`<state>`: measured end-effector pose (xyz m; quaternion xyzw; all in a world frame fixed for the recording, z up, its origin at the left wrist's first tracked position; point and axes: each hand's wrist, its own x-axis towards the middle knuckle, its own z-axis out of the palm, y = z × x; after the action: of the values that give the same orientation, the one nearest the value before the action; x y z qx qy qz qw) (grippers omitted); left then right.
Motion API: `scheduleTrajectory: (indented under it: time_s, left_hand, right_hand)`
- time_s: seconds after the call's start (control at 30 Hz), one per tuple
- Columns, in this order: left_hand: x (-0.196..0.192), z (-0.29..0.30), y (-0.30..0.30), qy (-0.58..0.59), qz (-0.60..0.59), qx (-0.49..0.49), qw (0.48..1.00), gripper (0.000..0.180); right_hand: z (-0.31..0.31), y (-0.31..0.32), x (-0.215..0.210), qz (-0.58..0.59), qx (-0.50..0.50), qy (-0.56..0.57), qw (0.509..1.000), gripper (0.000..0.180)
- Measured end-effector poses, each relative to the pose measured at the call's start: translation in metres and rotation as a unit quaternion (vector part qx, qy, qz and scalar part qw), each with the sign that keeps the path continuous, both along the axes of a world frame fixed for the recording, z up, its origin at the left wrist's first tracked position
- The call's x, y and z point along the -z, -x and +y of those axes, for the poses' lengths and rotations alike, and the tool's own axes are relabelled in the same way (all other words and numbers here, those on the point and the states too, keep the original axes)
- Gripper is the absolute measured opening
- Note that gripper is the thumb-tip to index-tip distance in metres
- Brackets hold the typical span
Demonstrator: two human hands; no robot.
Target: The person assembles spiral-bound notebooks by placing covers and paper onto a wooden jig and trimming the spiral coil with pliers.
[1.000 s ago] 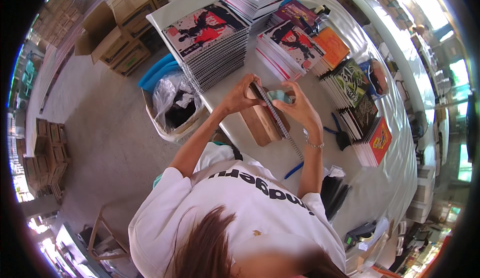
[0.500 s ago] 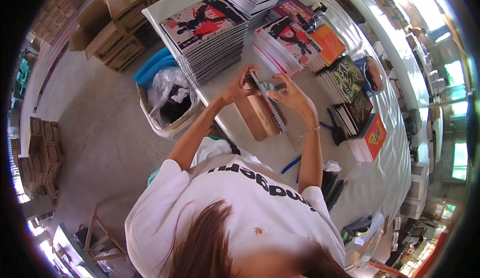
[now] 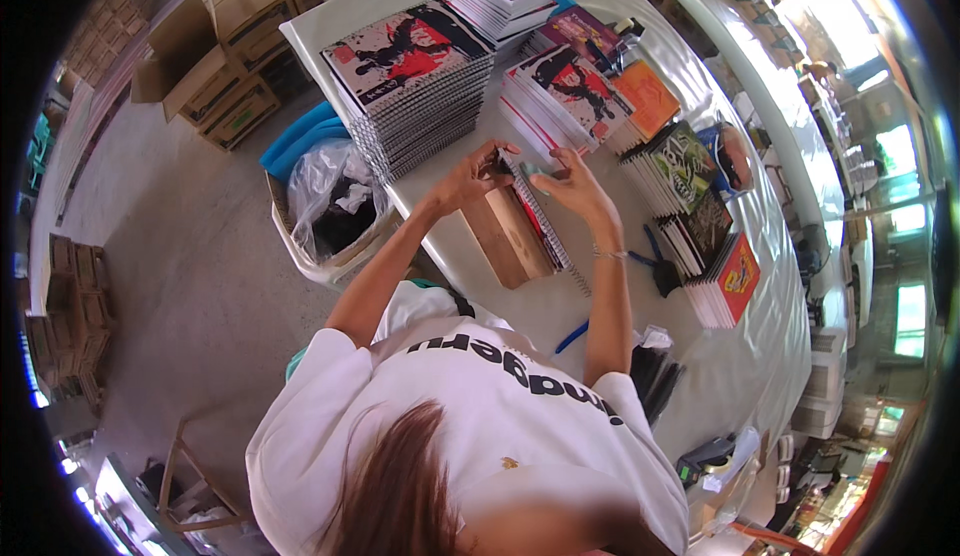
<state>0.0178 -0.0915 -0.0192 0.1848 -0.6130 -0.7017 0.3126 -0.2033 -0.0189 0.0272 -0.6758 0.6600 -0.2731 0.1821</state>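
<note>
A spiral notebook (image 3: pixel 536 214) with a red and dark cover stands on its edge along a wooden block (image 3: pixel 505 236), its coil side up. A loose length of coil (image 3: pixel 577 278) sticks out past its near end. My left hand (image 3: pixel 470 178) is closed around the notebook's far end. Just right of the coil, my right hand (image 3: pixel 583 196) has its thumb and fingers apart, the thumb pointing toward the coil; whether it touches is hard to see. Something pale teal shows between the right thumb and fingers.
A tall stack of spiral notebooks (image 3: pixel 410 86) stands at the table's left edge. Book piles (image 3: pixel 570 96) fill the far side and right. Pliers (image 3: pixel 660 266) and a blue-handled tool (image 3: pixel 572 337) lie nearby. A bin (image 3: pixel 330 256) with plastic bags stands on the floor at left.
My view has shifted slightly. My right hand's thumb and fingers have moved a little along the coil toward the far end. The left hand keeps its hold on the notebook.
</note>
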Motion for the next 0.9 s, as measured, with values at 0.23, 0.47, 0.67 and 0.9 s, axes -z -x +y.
scheduleTrajectory:
  time_s: [0.23,0.47,0.67,0.9]
  left_hand:
    - [0.004,0.004,-0.003,0.003,0.01,0.012,1.0,0.047]
    - [0.006,0.001,-0.013,-0.007,0.036,0.025,0.999,0.049]
    - [0.002,0.006,-0.004,-0.015,0.016,-0.021,1.0,0.035]
    - [0.014,0.052,0.002,0.019,-0.061,-0.128,0.99,0.024]
  right_hand:
    - [-0.003,-0.007,-0.015,-0.189,0.013,-0.202,0.961,0.072]
    - [-0.003,-0.025,-0.039,-0.279,0.02,-0.21,0.937,0.08]
    - [0.008,-0.001,0.011,-0.349,0.049,-0.204,0.913,0.075]
    - [0.124,0.085,0.095,-0.076,0.244,-0.039,0.966,0.05]
